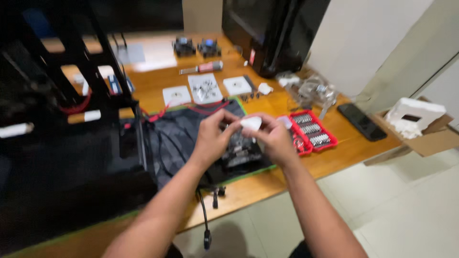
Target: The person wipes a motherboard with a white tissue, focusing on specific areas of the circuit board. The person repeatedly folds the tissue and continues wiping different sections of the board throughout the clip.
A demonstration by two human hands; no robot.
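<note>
Both hands raised a little above the wooden tabletop (330, 157), close together over a black mat (177, 138). Left hand (213, 138) and right hand (275, 138) with fingers closed from both sides on one small white piece (251, 123), held between the fingertips; exact shape blurred. Directly below the hands, on the mat, a small black device (239, 153), partly hidden by them.

Just right of the right hand, an open red case (313, 131) with rows of metal bits. Farther right, a flat black remote-like thing (362, 122) near the tabletop edge, and an open cardboard box (425, 136) with white foam (413, 114), standing beside the tabletop.

Behind the mat, three white squares (205, 88) in a row, the middle one with small metal parts on it. Behind those, a screwdriver with red and grey handle (203, 68) and two small dark units with blue tops (196, 47). At back right, a big black case (272, 33), with crumpled clear plastic bags (311, 91) near its foot.

At left, a black frame (71, 71), very near to the camera, with red wires (191, 107) along the far edge of the mat. Black cable (204, 215) hanging down over the front edge of the tabletop.
</note>
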